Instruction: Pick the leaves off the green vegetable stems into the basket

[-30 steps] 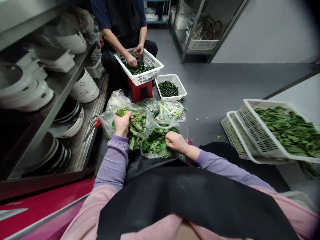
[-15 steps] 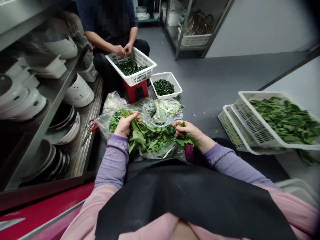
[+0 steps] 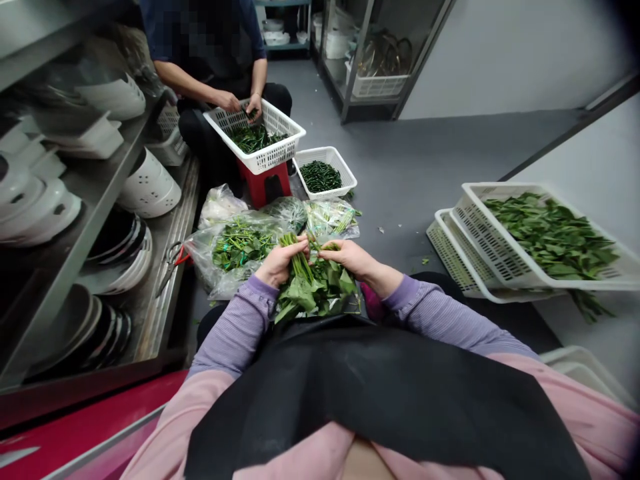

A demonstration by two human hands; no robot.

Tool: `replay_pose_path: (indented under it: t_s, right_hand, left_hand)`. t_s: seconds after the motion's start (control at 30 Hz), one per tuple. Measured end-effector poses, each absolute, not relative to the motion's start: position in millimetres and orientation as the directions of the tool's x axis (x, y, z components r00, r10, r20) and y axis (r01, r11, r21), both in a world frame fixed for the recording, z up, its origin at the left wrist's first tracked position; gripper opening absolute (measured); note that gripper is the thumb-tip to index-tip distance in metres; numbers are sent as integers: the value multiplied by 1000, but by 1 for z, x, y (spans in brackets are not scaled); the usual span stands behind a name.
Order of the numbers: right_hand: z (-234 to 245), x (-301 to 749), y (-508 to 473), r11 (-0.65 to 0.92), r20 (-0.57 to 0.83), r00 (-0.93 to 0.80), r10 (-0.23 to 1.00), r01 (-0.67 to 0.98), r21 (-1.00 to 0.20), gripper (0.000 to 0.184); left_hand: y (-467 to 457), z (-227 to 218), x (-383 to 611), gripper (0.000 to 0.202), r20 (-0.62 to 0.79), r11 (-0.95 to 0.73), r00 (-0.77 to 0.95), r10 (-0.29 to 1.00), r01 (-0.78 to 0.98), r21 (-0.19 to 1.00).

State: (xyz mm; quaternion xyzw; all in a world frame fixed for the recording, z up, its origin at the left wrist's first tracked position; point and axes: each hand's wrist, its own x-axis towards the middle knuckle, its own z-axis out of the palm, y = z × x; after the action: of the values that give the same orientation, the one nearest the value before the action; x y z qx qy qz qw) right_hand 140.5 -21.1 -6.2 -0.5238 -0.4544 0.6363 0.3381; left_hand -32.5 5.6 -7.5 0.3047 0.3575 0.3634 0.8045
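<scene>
My left hand (image 3: 281,261) is closed round a bunch of leafy green stems (image 3: 305,290), cut ends up and leaves hanging down over my lap. Close beside it, my right hand (image 3: 353,259) pinches green stems at the top of the greens, thumb and fingers together. Some of its fingertips are hidden among the leaves. Just beyond my left hand lies an opened clear plastic bag (image 3: 200,250) with more bundled greens (image 3: 240,243) in it. Scissors with red on the handles (image 3: 175,261) rest on the shelf edge to the left.
A co-worker (image 3: 210,73) sits opposite, hands over a white basket (image 3: 267,160) on a red stool (image 3: 265,190). Another basket of green pods (image 3: 320,177) is on the floor. Stacked baskets with leaves (image 3: 555,240) stand at right. Metal shelves with dishes (image 3: 125,257) line the left.
My two hands have come together: the left moved right with the bunch, the right moved left to its stems. The bag of greens is more exposed. The co-worker's hands have moved slightly apart.
</scene>
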Motion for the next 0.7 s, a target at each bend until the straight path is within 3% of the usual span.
replay_pose_path:
  t_s: [0.13, 0.37, 0.43, 0.5, 0.6, 0.7]
  right_hand:
    - [-4, 148, -21, -546, -491, -358, 794, -66, -835, 30]
    - [-9, 147, -24, -503, -460, -403, 791, -2, -864, 29]
    - [-8, 149, -21, -396, -413, -334, 847, 122, -910, 28]
    - [-6, 150, -17, -199, -298, -257, 919, 350, -916, 26]
    - [-4, 150, -13, 132, -81, -264, 961, 697, -704, 22]
    - [-1, 144, -14, 293, -22, -345, 938, 829, -476, 22]
  left_hand:
    - [5, -7, -35, 32, -254, 448, 509, 822, -303, 842]
    - [1, -4, -29, 29, -211, 316, 403, 891, -214, 924]
    - [1, -6, -29, 27, -164, 228, 337, 927, -160, 960]
    - [1, -9, -29, 24, -112, 148, 294, 949, -102, 984]
    - [0, -15, -26, 24, -89, 111, 301, 950, -56, 992]
    - [-3, -18, -23, 29, -108, 134, 303, 947, -65, 989]
